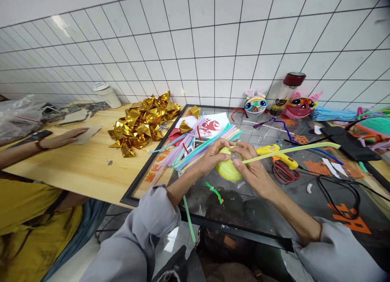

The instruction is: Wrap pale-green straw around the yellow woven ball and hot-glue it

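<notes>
My left hand (213, 155) is closed on the far left side of a rounded yellow piece (230, 171) that looks wound from pipe cleaners. A clear or greyish patch shows at its top. My right hand (254, 172) is closed too, its thumb and fingers pinching a long yellow pipe cleaner (292, 153) against the piece. The free end of that strip sticks out to the right. Just beyond my right hand lies a yellow hot glue gun (286, 160), and red-handled scissors (284, 173) rest below it. Behind my left hand spreads a bundle of pastel pipe cleaners (195, 152).
Gold folded foil shapes (143, 121) are heaped left of the black-framed board (143, 184). Two decorated pipe-cleaner heads (255, 104) and a bottle (284, 95) stand by the wall. A black cable (335, 194) loops at right. Another person's hand (65, 138) touches card at far left.
</notes>
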### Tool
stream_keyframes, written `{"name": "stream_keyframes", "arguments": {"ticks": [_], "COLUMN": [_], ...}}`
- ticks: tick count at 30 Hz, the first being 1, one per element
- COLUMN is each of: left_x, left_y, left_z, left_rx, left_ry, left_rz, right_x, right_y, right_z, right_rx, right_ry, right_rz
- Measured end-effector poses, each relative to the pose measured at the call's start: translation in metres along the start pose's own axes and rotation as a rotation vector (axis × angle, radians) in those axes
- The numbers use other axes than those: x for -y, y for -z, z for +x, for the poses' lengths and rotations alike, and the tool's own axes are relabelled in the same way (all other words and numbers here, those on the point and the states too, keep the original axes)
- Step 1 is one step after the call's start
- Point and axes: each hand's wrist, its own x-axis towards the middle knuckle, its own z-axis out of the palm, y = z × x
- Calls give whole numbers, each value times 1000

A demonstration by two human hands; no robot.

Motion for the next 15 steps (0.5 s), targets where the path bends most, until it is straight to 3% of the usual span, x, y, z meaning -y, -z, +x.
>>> {"name": "stream_keyframes", "arguments": {"ticks": [8,15], "left_x": [-2,-3], "left_y": [0,-1], "left_z": [-2,-2], "left_rx": [-19,-5], "left_ry": [44,44], "left_rz": [61,38], "right_x": [10,-1], "right_y": [0,-3], "right_z": [0,-4], "right_rx": [46,-43], "right_ry": [50,50], "right_rz": [-37,-10]}}
